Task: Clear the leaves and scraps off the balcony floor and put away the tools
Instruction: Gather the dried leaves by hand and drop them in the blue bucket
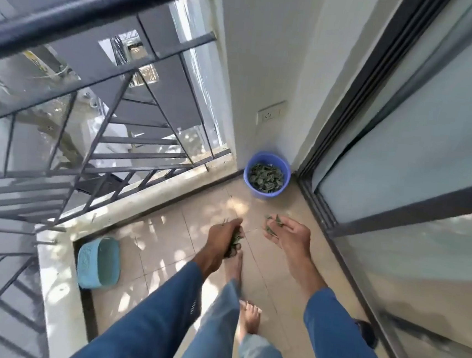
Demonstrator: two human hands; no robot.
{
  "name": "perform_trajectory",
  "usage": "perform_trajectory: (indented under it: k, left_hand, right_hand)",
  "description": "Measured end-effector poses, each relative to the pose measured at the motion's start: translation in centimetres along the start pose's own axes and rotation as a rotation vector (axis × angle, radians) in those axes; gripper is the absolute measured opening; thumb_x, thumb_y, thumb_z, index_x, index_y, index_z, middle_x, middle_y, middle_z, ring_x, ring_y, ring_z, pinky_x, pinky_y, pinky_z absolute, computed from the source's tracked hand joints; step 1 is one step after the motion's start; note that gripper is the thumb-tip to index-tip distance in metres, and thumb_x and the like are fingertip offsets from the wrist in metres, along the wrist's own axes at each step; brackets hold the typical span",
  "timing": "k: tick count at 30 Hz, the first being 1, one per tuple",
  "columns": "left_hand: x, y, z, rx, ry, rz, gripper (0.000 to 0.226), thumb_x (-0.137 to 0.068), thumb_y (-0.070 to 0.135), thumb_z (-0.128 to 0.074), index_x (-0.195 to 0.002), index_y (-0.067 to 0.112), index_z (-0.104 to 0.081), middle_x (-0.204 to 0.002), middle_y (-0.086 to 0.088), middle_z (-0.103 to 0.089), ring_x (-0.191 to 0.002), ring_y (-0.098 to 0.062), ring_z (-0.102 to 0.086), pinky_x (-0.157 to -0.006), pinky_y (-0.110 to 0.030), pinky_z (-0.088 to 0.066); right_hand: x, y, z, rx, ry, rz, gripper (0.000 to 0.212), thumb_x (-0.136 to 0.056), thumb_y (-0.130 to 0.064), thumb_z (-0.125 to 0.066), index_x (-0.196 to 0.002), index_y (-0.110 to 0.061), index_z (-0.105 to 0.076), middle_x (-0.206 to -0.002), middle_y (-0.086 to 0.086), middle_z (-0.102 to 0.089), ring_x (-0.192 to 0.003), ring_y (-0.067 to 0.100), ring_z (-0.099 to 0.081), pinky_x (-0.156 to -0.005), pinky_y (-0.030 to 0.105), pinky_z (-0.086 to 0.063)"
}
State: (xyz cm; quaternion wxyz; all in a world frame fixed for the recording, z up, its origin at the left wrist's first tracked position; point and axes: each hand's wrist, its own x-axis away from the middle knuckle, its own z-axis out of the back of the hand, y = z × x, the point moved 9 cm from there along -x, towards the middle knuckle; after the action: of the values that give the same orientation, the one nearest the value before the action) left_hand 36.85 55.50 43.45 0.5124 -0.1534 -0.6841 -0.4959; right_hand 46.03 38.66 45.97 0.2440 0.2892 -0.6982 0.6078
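Carrying leaves point(235, 243) toward the blue bucket point(265, 195), the left hand point(221, 239) clenches a bunch, the right hand point(288, 237) loosely curls round some; next, both must release over it.

A home balcony: tiled floor point(170, 247); metal railing point(96, 125); sliding glass door point(421, 156); wall socket point(269, 115).

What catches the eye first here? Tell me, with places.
Mid-frame, over the floor, the left hand grips a clump of leaves and the right hand holds a few more. Ahead, in the corner by the door, stands a blue bucket with leaves in it. A pale blue basket sits at lower left, below the railing.
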Motion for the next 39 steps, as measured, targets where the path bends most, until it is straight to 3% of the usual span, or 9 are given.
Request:
perform_trajectory:
  k: [7,12,14,16,19,25,29,34,39]
  left_hand:
    - [-20.5,5.0,-5.5,-0.120,0.018,-0.035,0.032,-0.093,0.026,-0.066,-0.064,0.014,-0.060,-0.061,-0.007,-0.057,-0.044,-0.019,-0.045,-0.040,-0.018,-0.031]
    - [-34.0,7.9,-9.9,-0.249,0.047,-0.115,0.031,-0.091,0.037,-0.069,-0.080,0.008,-0.066,-0.061,-0.009,-0.058,-0.042,-0.020,-0.051,-0.041,-0.023,-0.043]
    - [-38.9,8.5,-12.0,-0.228,0.058,-0.121,0.041,-0.084,0.047,-0.074,-0.096,0.008,-0.070,-0.081,-0.009,-0.071,-0.067,-0.023,-0.070,-0.064,-0.034,-0.060]
    - [-42.8,9.1,-13.7,-0.233,0.080,-0.150,0.045,-0.083,0.049,-0.077,-0.105,0.011,-0.072,-0.099,-0.007,-0.074,-0.092,-0.024,-0.072,-0.088,-0.037,-0.059]
    - [-47.5,8.8,-15.5,-0.263,0.094,-0.123,0.044,-0.085,0.052,-0.076,-0.107,0.016,-0.065,-0.095,-0.002,-0.067,-0.088,-0.020,-0.065,-0.087,-0.029,-0.054]
    - [-53.2,5.7,-16.1,-0.174,0.086,-0.024,0.096,-0.072,0.083,-0.057,-0.136,0.012,-0.060,-0.128,-0.009,-0.067,-0.115,-0.029,-0.064,-0.104,-0.043,-0.050]
    - [-56.0,3.6,-15.6,-0.103,0.048,0.042,0.117,-0.051,0.102,-0.037,-0.134,0.024,-0.064,-0.130,-0.011,-0.068,-0.113,-0.030,-0.066,-0.102,-0.048,-0.050]
    - [-47.8,7.8,-15.8,-0.603,0.068,-0.208,0.115,-0.077,0.093,-0.029,-0.151,0.005,-0.039,-0.152,-0.019,-0.045,-0.134,-0.037,-0.049,-0.110,-0.055,-0.042]
    - [-40.1,8.2,-16.4,-1.323,-0.040,-0.482,0.089,-0.094,0.076,-0.034,-0.154,0.010,-0.025,-0.162,-0.018,-0.023,-0.145,-0.036,-0.033,-0.115,-0.060,-0.033]
  right_hand:
    - [-18.4,5.6,-1.9,-0.178,0.139,-0.080,0.029,-0.087,0.009,-0.069,-0.115,0.008,-0.061,-0.097,0.018,-0.071,-0.080,0.024,-0.070,-0.068,0.028,-0.062]
    - [-30.6,8.4,-1.4,-0.188,0.216,-0.118,0.019,-0.091,0.010,-0.062,-0.109,0.007,-0.065,-0.105,0.024,-0.068,-0.090,0.031,-0.068,-0.072,0.030,-0.060]
    - [-35.1,9.1,-1.5,-0.183,0.202,-0.128,0.020,-0.093,0.010,-0.059,-0.112,0.008,-0.065,-0.102,0.024,-0.069,-0.091,0.032,-0.068,-0.076,0.031,-0.060]
    - [-38.8,9.6,-1.5,-0.173,0.202,-0.133,0.027,-0.095,0.010,-0.054,-0.121,0.010,-0.062,-0.092,0.017,-0.068,-0.091,0.034,-0.067,-0.074,0.029,-0.061]
    - [-44.3,10.8,-1.7,-0.163,0.171,-0.201,0.032,-0.099,0.007,-0.047,-0.129,0.006,-0.057,-0.103,0.015,-0.061,-0.103,0.040,-0.065,-0.086,0.038,-0.058]
    - [-49.8,13.8,-2.0,-0.077,0.112,-0.382,0.037,-0.103,0.001,-0.040,-0.139,0.003,-0.046,-0.136,0.023,-0.055,-0.121,0.036,-0.056,-0.089,0.041,-0.049]
    - [-49.0,14.0,-0.4,-0.093,0.166,-0.414,0.037,-0.103,0.001,-0.034,-0.139,0.006,-0.043,-0.140,0.025,-0.048,-0.129,0.038,-0.051,-0.105,0.040,-0.045]
    - [-45.9,13.1,1.7,-0.009,0.152,-0.403,0.040,-0.103,0.000,-0.037,-0.138,0.018,-0.037,-0.144,0.042,-0.033,-0.136,0.051,-0.037,-0.109,0.046,-0.046]
    - [-40.3,10.9,3.9,-0.035,0.183,-0.358,0.026,-0.100,0.000,-0.046,-0.122,0.005,-0.059,-0.126,0.038,-0.059,-0.117,0.044,-0.062,-0.091,0.040,-0.054]
